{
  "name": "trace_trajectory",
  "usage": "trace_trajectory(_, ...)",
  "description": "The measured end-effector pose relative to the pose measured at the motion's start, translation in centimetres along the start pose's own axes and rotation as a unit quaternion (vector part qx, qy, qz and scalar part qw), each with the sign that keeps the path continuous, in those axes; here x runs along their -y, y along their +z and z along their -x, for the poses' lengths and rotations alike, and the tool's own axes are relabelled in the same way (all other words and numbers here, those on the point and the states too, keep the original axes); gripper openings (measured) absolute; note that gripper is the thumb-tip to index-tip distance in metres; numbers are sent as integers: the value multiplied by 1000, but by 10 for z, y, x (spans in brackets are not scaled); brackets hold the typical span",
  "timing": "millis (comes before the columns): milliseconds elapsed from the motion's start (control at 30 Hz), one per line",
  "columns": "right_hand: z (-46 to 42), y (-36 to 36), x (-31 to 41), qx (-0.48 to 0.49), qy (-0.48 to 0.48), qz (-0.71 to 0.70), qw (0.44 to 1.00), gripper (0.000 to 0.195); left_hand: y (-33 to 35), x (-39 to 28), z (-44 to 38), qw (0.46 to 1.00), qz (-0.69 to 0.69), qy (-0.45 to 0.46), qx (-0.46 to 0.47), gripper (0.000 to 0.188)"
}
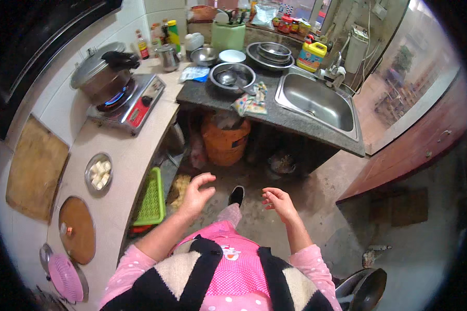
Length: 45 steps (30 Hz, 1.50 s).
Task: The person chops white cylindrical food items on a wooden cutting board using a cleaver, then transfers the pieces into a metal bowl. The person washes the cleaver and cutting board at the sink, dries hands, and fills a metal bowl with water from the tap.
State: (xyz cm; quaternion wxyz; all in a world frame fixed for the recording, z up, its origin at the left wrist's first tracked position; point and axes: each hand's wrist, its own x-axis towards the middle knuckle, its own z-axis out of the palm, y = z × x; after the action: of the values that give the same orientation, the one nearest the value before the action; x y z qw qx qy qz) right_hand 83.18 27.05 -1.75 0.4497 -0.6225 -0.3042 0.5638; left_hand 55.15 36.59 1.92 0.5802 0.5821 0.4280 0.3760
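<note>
My left hand [197, 195] hangs in the air over the floor, fingers apart and nothing in it. To its left is a green plastic basket [151, 202] below the counter. My right hand [279, 201] is also raised and holds nothing, its fingers loosely curled and apart. One black shoe [236, 195] shows between the two hands. On the left counter stands a bowl of white cubes [100, 175], perhaps tofu. Beyond it a pressure cooker [105, 83] sits on a gas stove [140, 105], where a blue flame burns under it.
Ahead, the dark stone counter carries a steel basin [233, 87], a patterned cloth [253, 102] and a steel sink [315, 103]. An orange gas cylinder [225, 142] stands beneath. At left are a wooden cutting board [35, 171] and a lid [78, 229]. A red door [408, 151] opens at right; woks [366, 289] hang below.
</note>
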Motion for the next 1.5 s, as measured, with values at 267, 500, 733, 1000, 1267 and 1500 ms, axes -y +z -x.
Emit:
trace_trajectory(267,-144,-129,120,-100,-48,20,994,27,62,-126,-382,987,-9,159,5,29)
trace_trajectory(500,-238,-204,190,-133,-38,-16,990,25,172,-114,-685,988,55,-118,-80,43)
trace_trajectory(733,-237,-282,180,-226,33,-104,968,20,203,-40,-801,968,88,-221,-75,29)
trace_trajectory(1000,-292,-342,213,-209,4,-101,973,21,212,-115,-746,986,76,-120,-86,24)
trace_trajectory(1267,-433,-467,279,-197,-174,-105,959,27,265,-146,-637,988,59,-139,27,25)
trace_trajectory(1500,-463,-489,356,-178,-367,281,869,22,403,-53,-556,948,116,-292,52,11)
